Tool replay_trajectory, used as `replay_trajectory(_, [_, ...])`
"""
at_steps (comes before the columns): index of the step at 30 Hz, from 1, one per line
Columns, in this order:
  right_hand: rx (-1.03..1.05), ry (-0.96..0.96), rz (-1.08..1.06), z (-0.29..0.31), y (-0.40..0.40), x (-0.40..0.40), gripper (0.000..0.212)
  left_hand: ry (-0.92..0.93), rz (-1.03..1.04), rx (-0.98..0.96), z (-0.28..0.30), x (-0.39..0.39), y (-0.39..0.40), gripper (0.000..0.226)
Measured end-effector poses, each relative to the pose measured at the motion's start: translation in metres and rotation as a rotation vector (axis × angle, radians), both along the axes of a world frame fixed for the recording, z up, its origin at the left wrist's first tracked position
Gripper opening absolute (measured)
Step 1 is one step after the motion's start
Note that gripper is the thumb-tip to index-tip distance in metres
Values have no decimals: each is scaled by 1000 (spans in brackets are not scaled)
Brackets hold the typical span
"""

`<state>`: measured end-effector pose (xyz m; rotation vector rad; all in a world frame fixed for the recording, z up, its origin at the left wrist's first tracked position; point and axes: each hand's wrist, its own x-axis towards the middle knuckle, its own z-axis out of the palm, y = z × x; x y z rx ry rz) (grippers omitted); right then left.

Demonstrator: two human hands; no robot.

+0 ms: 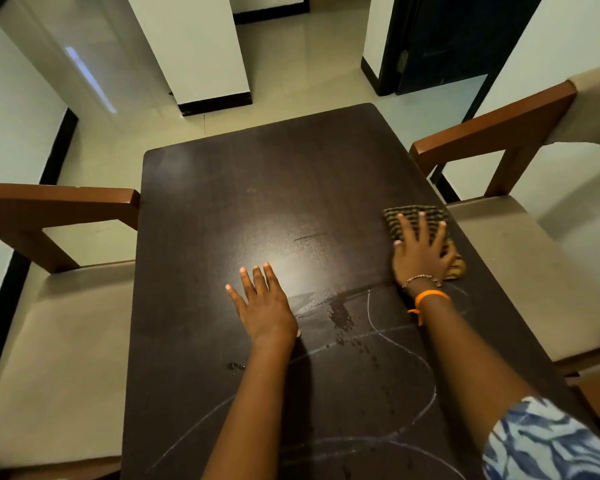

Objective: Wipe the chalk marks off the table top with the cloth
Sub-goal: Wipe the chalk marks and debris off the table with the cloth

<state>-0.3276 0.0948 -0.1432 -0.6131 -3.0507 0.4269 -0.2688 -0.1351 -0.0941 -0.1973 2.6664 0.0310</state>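
Observation:
A dark brown wooden table fills the middle of the view. White chalk marks curve across its near half, with water drops beside them. The far half looks damp and bears no chalk. My right hand presses flat, fingers spread, on a striped yellow-brown cloth near the table's right edge. My left hand lies flat on the table top, fingers apart, holding nothing.
A wooden chair with a beige seat stands at the table's left side, and another chair at its right side. Pale floor tiles, white pillars and a dark doorway lie beyond the far edge.

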Motion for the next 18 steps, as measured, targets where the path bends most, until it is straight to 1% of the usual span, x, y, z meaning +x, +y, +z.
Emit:
replay_trajectory(2, [-1,2,136,0,-37,8,57,-11,-4,-24,1,0,1,121])
replay_trajectory(4, [-8,38,323,-1,-78,22,59,-25,9,-40,4,0,1,121])
replay_trajectory(6, [-1,56,485,-4,-108,38,59,-25,25,-33,6,0,5,115])
replay_trajectory(8, [5,46,615,-6,-112,47,53,-7,26,12,8,-1,16,106])
replay_trajectory(10, [22,66,688,-8,-93,47,49,-5,30,104,8,-3,36,106])
replay_trajectory(11, [14,69,680,-7,-80,44,49,-10,25,149,9,-4,47,109])
replay_trajectory(13, [15,53,578,-8,-48,38,51,-19,-24,189,8,-7,71,114])
replay_trajectory(16, [55,40,414,-11,11,26,54,-8,-105,160,4,-10,98,115])
replay_trajectory(18, [45,30,389,-9,43,12,54,-6,-107,124,0,-12,104,114])
